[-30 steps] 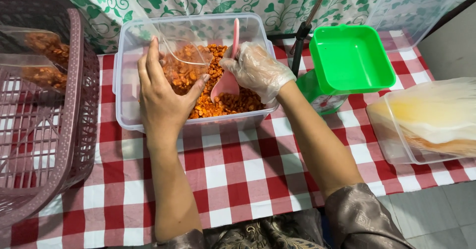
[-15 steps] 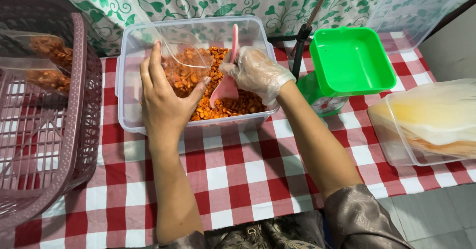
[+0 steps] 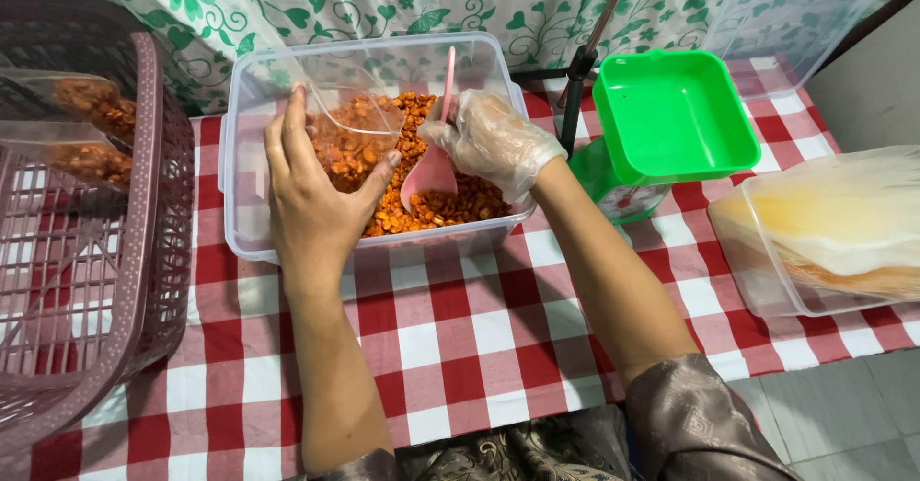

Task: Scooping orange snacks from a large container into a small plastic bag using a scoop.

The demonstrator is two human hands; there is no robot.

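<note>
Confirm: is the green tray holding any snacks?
No, the green tray is bare inside; the orange snacks lie in the clear tub.

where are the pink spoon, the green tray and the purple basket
pink spoon [image 3: 430,176]: head view, on its bowl over the orange snack.
green tray [image 3: 674,117]: head view, on its inner floor.
purple basket [image 3: 144,203]: head view, on its right rim.

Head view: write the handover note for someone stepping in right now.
Left hand: holds a small clear bag open over the clear tub, bare grip.
Right hand: gloved, holds the pink spoon, bowl down in the orange snack.
Done: the bag holds some snack; filled bags lie in the purple basket.
Left: much snack remains in the tub. Green scale tray is empty.
</note>
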